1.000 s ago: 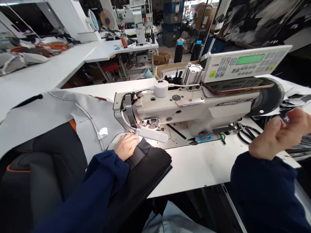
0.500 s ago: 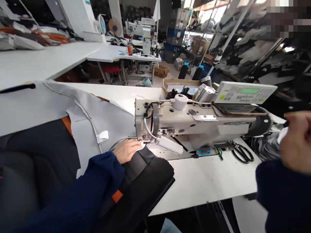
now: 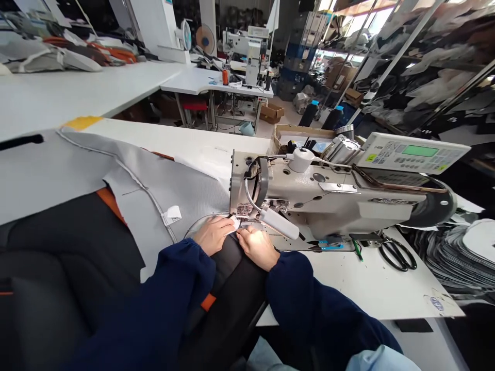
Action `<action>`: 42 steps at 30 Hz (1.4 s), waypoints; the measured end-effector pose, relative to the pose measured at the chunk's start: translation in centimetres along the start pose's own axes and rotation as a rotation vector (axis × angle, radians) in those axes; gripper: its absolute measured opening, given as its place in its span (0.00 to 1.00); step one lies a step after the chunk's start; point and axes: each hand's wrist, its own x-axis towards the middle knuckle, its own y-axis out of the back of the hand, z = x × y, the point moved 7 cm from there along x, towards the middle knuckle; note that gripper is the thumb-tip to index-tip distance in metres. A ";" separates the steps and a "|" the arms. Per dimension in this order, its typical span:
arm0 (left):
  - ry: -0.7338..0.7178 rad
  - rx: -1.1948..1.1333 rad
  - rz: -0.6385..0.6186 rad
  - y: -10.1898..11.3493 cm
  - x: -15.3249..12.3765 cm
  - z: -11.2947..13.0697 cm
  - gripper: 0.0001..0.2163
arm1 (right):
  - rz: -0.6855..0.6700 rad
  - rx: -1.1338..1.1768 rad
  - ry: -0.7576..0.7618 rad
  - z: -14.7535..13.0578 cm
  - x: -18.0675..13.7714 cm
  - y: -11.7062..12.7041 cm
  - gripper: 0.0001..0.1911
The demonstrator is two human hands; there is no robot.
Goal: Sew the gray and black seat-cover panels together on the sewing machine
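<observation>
Left hand (image 3: 211,235) and right hand (image 3: 257,248) pinch a white strip (image 3: 233,224), apparently fabric.

Pretty bright shot, with the windows (image 3: 359,18) blown out top right. The sewing machine's work lamp (image 3: 279,224) puts a hot spot on the right hand (image 3: 257,248), shadows on the worktop (image 3: 371,278) stay soft, and the shelving (image 3: 417,62) bends and goes soft at the edge.

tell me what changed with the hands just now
The right hand has come in from the far right, past the black-handled scissors, to meet the left hand at a small white fabric piece by the sewing machine's presser foot. The left hand stayed on the black padded panel, and the grey fabric lies as before.
</observation>
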 end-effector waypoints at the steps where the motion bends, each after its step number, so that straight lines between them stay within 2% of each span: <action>1: 0.010 0.012 0.009 0.0 -0.1 0.3 0.15 | -0.021 -0.015 0.015 0.1 -0.1 -0.3 0.19; 8: 0.066 0.088 0.019 0.1 -0.4 1.5 0.16 | -0.012 -0.025 0.154 0.3 -0.8 -1.0 0.19; 17: 0.101 0.113 -0.017 -0.1 -0.1 1.6 0.13 | 0.033 -0.040 0.174 0.5 -0.8 -0.9 0.20; 23: 0.100 0.093 -0.071 -0.2 -0.1 1.7 0.12 | 0.006 -0.039 0.189 0.2 -0.8 -0.5 0.19; 27: 0.087 0.038 -0.043 0.1 0.1 1.6 0.12 | -0.014 -0.024 0.174 0.2 -0.8 -0.3 0.17; 29: 0.132 -0.052 0.008 0.5 0.2 0.9 0.13 | -0.017 -0.006 0.165 0.3 -0.8 -0.2 0.17; 32: 0.326 -0.200 0.071 0.9 0.0 -1.1 0.14 | -0.017 0.017 0.148 0.5 -0.7 -0.3 0.17; 34: 0.417 -0.250 0.061 0.9 -0.2 -2.0 0.14 | -0.016 0.029 0.141 0.7 -0.7 -0.5 0.16; 36: 0.372 -0.249 0.033 0.8 -0.1 -1.7 0.14 | -0.005 0.039 0.143 0.8 -0.7 -0.5 0.16; 39: 0.163 -0.162 -0.022 0.7 0.3 0.1 0.14 | 0.010 0.049 0.153 0.9 -0.7 -0.4 0.16; 42: 0.045 -0.017 -0.070 0.6 0.4 1.5 0.13 | -0.006 0.062 0.166 1.0 -0.5 -0.4 0.17</action>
